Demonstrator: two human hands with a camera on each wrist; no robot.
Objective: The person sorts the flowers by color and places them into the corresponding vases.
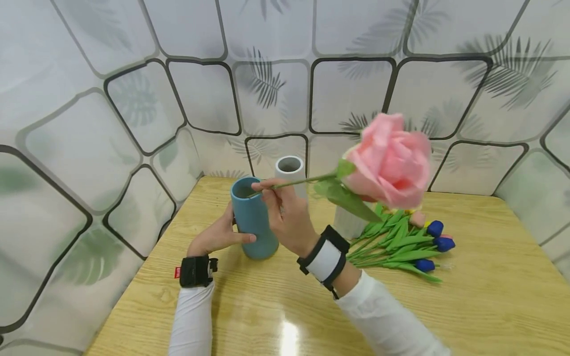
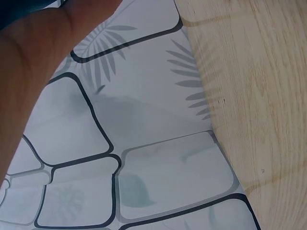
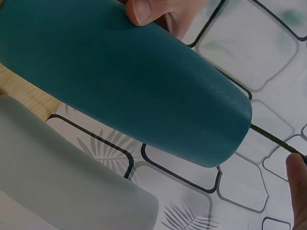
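A blue vase (image 1: 255,222) stands on the wooden table, tilted slightly in the head view. My left hand (image 1: 217,237) grips its side, thumb across the front and the other fingers mostly hidden behind it. With its fingertips, my right hand (image 1: 290,220) pinches the green stem of a pink artificial rose (image 1: 392,160). The stem (image 3: 268,136) runs into the vase's mouth in the right wrist view, its lower end hidden inside. The bloom leans far out to the right, above the table. Only part of my left hand (image 2: 29,62) shows in the left wrist view.
Right behind the blue vase is a grey-white vase (image 1: 290,173). Another white vase (image 1: 349,222) stands farther right, partly covered by the rose leaves. Several artificial tulips (image 1: 401,244) lie beside it on the table (image 1: 490,296). Patterned cloth (image 1: 276,99) closes off the back and sides.
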